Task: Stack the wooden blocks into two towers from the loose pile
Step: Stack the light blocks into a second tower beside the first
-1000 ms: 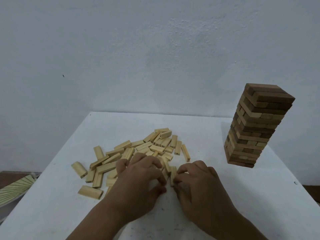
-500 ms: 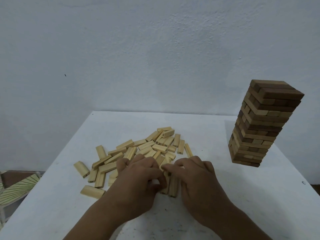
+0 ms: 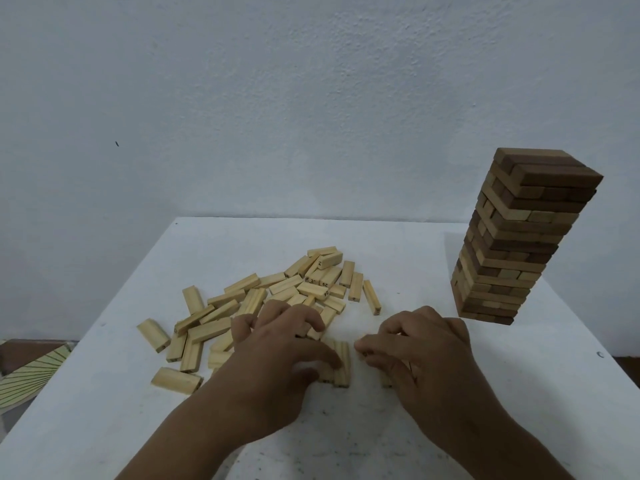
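A loose pile of light wooden blocks lies spread across the middle of the white table. A finished tower of darker brown blocks stands at the right rear. My left hand is curled at the near edge of the pile, its thumb against a short row of light blocks lying side by side. My right hand sits just to the right, fingers curled round one light block, of which only the near end shows below the palm.
The table's far edge meets a pale wall. A striped, fan-like object lies off the table's left side, lower down. Bare white tabletop lies between my hands and the tower and along the near edge.
My hands, which were touching over the same blocks, have parted. The right hand moved right with a block, leaving the short row by my left thumb.
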{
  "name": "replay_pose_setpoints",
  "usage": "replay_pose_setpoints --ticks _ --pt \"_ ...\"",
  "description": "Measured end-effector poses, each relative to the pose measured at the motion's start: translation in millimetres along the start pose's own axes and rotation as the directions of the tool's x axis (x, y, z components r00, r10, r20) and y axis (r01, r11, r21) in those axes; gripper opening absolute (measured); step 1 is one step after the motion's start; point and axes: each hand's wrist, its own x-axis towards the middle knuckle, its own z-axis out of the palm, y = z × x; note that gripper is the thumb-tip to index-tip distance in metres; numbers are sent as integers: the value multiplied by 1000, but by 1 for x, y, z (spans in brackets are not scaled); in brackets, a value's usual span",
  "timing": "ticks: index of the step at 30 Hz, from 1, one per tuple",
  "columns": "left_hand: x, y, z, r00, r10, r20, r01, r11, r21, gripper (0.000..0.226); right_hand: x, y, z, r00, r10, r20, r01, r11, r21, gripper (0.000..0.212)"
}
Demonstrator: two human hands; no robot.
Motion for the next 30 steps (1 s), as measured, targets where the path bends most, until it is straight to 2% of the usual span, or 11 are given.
replay_pose_setpoints --ticks 3,7,11,17,24,30 --pt "-1 -2 3 1000 -8 -1 8 1000 2 28 -2 -1 0 995 -39 90 41 999 -29 26" --pt "0 -8 7 999 -22 -29 22 1000 22 40 -5 -5 0 987 -46 152 47 999 -5 20" --pt "0 -13 9 1000 -13 -28 14 1000 18 40 -6 -8 0 987 -65 145 61 998 30 17" --pt "0 -15 8 1000 6 -13 -5 1000 18 41 -3 -7 3 987 -33 160 40 999 -36 38" --pt "0 -17 7 1000 -1 5 1 1000 16 36 -2 -6 6 993 -53 108 62 995 -84 31" --pt "-1 -20 5 1000 -11 -11 11 1000 2 40 -1 -8 7 986 -86 144 101 989 -104 30"
